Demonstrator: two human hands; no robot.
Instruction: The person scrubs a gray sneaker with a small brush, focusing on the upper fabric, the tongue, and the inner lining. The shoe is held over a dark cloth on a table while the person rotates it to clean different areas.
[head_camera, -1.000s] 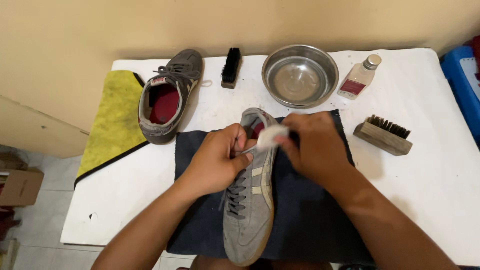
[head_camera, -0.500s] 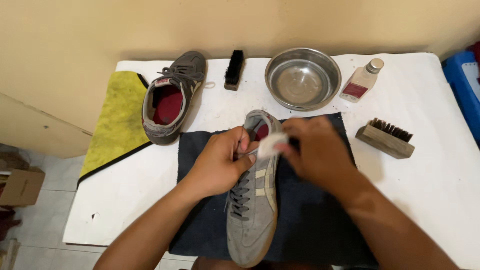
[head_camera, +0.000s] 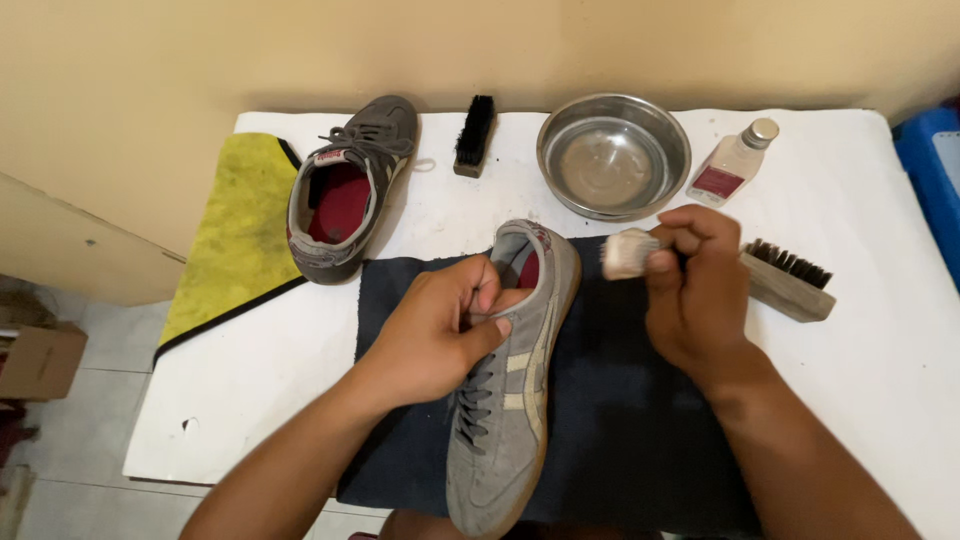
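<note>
A grey suede sneaker with cream stripes lies on a dark blue cloth, toe toward me. My left hand grips it at the tongue and collar, fingers tucked inside the opening. My right hand is to the right of the shoe's heel, lifted off it, and holds a small pale brush with its head pointing left toward the shoe.
On the white table stand a second grey sneaker with a red lining, a small black brush, a steel bowl, a clear bottle and a wooden brush. A yellow cloth hangs over the left edge.
My right hand has pulled the small brush off the shoe's heel area and moved it to the right. My left hand keeps its hold on the shoe.
</note>
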